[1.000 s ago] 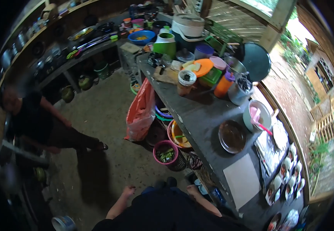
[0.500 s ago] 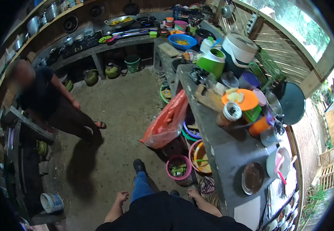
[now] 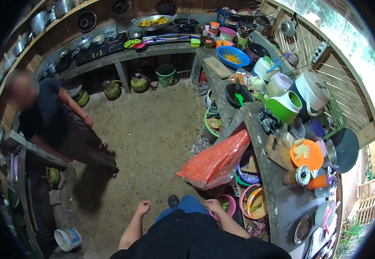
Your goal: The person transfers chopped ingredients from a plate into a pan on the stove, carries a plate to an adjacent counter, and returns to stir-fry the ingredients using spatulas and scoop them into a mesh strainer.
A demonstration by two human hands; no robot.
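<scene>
My left hand [image 3: 143, 208] hangs over the concrete floor, beside my left leg. Its fingers are loosely bent and a little apart, with nothing visible in them. My right hand [image 3: 213, 206] is also empty, fingers slightly spread, and overlaps the view of a pink basket [image 3: 229, 205] holding green scraps. Whether it touches that basket I cannot tell. Just ahead of it an orange-red plastic bag [image 3: 215, 160] hangs from the counter's corner. An orange basin [image 3: 256, 203] stands to its right, under the counter.
Another person [image 3: 62, 112] stands at the left, arms lowered. The concrete counter [image 3: 278, 190] on my right carries an orange plate [image 3: 307, 154] with pale food, jars and a green jug. Gas cylinders [image 3: 139, 83] and a green bucket [image 3: 166, 75] line the far wall. A white bucket [image 3: 68, 239] lies tilted at lower left.
My viewpoint has moved forward and turned, so the counter and bag now appear farther right. Both my hands sit higher in view. The other person's legs have shifted in a step.
</scene>
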